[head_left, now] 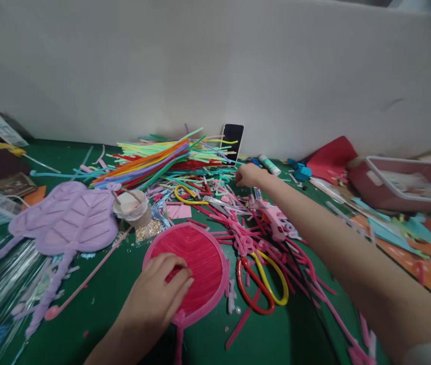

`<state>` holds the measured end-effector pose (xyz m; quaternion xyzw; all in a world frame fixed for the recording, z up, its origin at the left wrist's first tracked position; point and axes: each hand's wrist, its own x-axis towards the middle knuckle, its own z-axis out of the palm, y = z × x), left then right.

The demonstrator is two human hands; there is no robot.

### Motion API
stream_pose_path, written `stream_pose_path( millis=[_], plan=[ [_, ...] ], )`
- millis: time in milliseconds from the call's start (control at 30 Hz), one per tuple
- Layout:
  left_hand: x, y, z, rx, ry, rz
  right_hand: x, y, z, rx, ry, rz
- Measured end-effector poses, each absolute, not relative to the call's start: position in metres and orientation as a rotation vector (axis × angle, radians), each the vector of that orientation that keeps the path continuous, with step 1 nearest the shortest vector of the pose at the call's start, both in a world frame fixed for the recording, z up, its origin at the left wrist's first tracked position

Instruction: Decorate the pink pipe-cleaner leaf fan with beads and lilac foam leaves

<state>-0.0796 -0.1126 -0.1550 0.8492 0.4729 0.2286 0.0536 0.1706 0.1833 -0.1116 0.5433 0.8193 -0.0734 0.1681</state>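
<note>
Left hand (158, 294) pins the pink disc (200, 263); right hand (248, 175) is out in the pipe cleaners (162, 157).

Disc lies flat on the green table (116, 294), lower centre of the frame; left fingers are spread and pressing on its near-left edge, not wrapped around it. Right arm stretches from lower right to upper centre, hand curled at the edge of the pile; can't tell if it's pinching anything. Just right of the disc: scissors (263, 284) with red and yellow handles, amid loose pink strands. Left of it: a purple butterfly shape (67, 218) and a small cup (131, 205). A phone (232, 139) leans on the wall behind the pile; a glue stick (269, 165) lies right of it. Pink tray (401, 195) at right.
</note>
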Motion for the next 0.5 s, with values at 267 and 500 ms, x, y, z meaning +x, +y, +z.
stream_pose_path(
  millis=[267, 500],
  plan=[
    [-0.079, -0.113, -0.155, 2.567, 1.428, 0.689, 0.174, 0.183, -0.1, 1.556, 2.396, -0.201],
    [-0.077, -0.115, -0.158, 2.507, 1.473, 0.752, 0.16, 0.178, -0.097, 1.634, 2.597, -0.218]
  ],
)
